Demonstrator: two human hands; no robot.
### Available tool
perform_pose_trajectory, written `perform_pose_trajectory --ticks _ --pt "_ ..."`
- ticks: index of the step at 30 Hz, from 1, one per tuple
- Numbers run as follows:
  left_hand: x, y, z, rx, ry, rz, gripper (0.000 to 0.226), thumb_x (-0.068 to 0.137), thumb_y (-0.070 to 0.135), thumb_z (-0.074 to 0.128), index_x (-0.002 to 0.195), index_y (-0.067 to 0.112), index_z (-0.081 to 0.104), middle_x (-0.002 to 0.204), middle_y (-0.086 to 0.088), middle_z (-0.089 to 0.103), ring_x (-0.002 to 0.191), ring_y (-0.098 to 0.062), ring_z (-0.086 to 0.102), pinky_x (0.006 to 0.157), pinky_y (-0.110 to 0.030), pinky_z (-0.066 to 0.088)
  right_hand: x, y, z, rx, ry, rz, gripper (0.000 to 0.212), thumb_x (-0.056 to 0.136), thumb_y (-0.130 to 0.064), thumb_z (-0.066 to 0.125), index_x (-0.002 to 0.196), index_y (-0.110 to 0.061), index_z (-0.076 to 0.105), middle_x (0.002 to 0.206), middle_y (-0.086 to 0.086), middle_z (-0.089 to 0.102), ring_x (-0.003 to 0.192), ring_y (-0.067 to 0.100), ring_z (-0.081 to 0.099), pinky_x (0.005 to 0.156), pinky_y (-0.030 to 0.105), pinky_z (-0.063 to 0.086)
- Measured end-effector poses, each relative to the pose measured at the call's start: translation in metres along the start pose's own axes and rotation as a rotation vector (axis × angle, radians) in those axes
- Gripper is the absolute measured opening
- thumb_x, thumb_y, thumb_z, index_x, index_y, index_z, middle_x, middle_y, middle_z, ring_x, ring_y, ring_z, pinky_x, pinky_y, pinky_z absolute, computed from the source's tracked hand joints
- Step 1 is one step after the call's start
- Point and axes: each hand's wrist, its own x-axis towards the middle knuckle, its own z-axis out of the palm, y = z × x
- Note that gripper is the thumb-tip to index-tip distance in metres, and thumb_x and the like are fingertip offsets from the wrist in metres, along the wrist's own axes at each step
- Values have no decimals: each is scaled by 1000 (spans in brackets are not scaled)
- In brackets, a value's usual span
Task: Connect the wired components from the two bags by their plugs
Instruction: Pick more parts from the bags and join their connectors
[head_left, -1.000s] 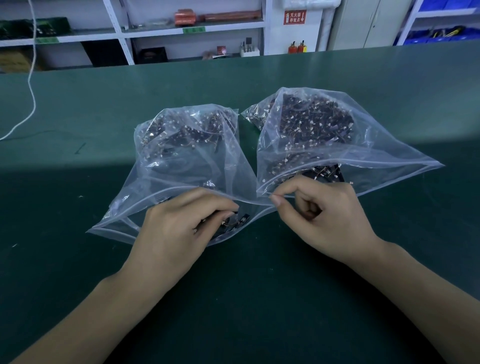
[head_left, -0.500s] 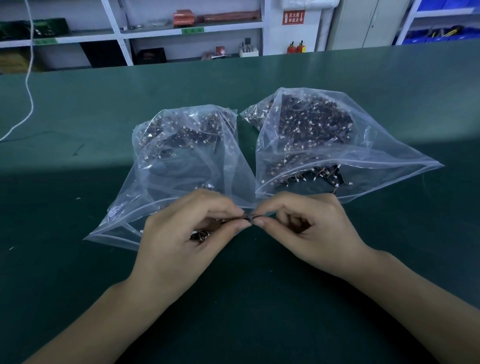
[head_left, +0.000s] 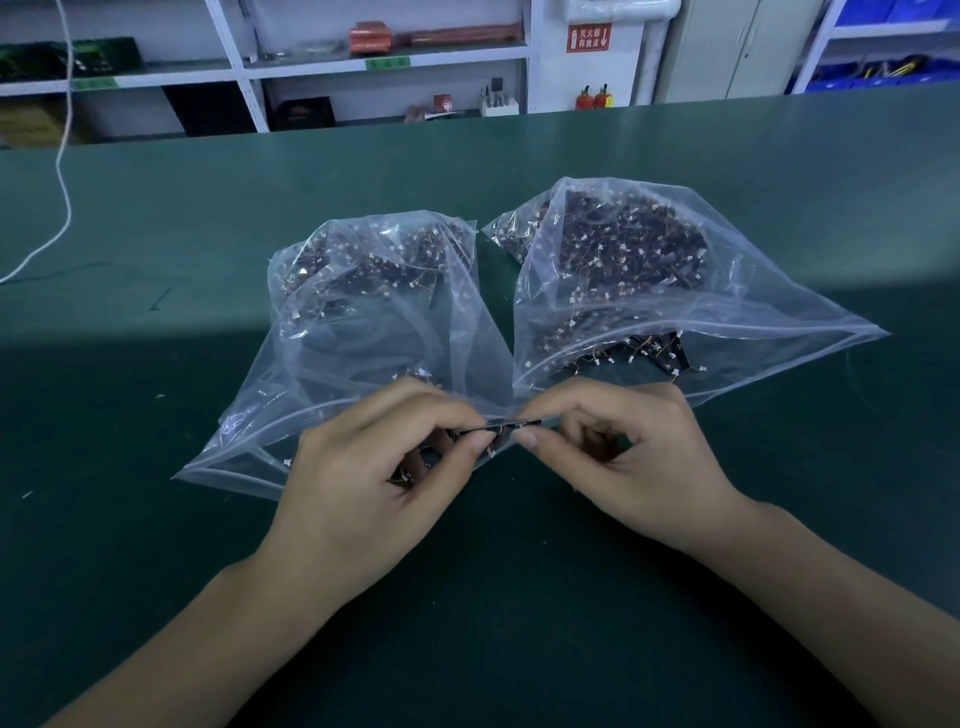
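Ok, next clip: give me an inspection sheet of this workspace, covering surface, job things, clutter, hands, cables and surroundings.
Surface: green bench mat, near half in shadow.
Job's things: left bag and right bag, clear, open toward the person, full of small dark wired parts; a few parts spill at the right bag's mouth.
Clutter: tiny pale specks.
Hands: left hand and right hand each pinch a small part, fingertips meeting between the bag mouths.
Cables: white cord at far left.
Surroundings: shelves, blue bins, two small red extinguishers.

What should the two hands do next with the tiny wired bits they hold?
Probably press the two plugs together. The left hand and right hand each pinch a small dark wired component, ends meeting between the fingertips, before the two clear plastic bags.
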Motion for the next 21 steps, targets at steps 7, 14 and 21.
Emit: perform_pose_trajectory --ticks 7,14,21 --pt "-1 -1 0 -2 1 19 6 97 14 77 95 10 81 92 4 71 79 -12 69 65 -24 53 -1 -1 0 47 -23 39 5 98 -16 76 96 -11 78 57 -11 43 46 16 40 51 20 33" --pt "-2 -4 0 -2 -9 26 5 98 13 76 96 10 81 93 4 71 78 -13 68 64 -25 53 0 -1 0 48 -32 45 6 98 -15 76 97 -11 79 56 -8 44 47 17 40 52 21 32" --pt "-3 -5 1 3 -17 36 6 98 14 77 95 11 81 91 7 72 75 -13 68 62 -27 53 -2 0 0 47 -50 59 5 99 -16 75 96 -13 76 56 -10 46 45 19 41 50 22 33"
